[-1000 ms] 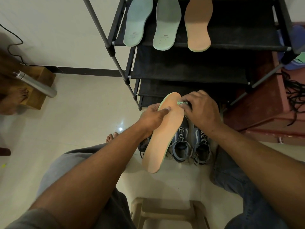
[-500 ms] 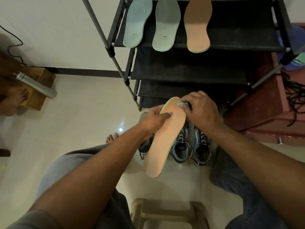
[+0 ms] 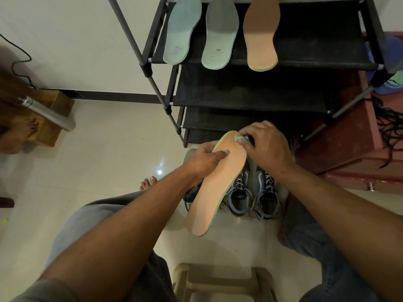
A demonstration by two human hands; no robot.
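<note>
Beyond my fingers (image 3: 254,131), I saw the top shelf (image 3: 316,51) carrying two green insoles (image 3: 182,31) and an orange insole (image 3: 261,35) side by side. Under my fingers, blue-grey sneakers (image 3: 253,192) stood on the pale floor (image 3: 109,160), a stool (image 3: 220,280) nearer me.

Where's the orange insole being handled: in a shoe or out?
Out: the left hand grips the insole clear of the shoes; the right hand pinches its top edge.
</note>
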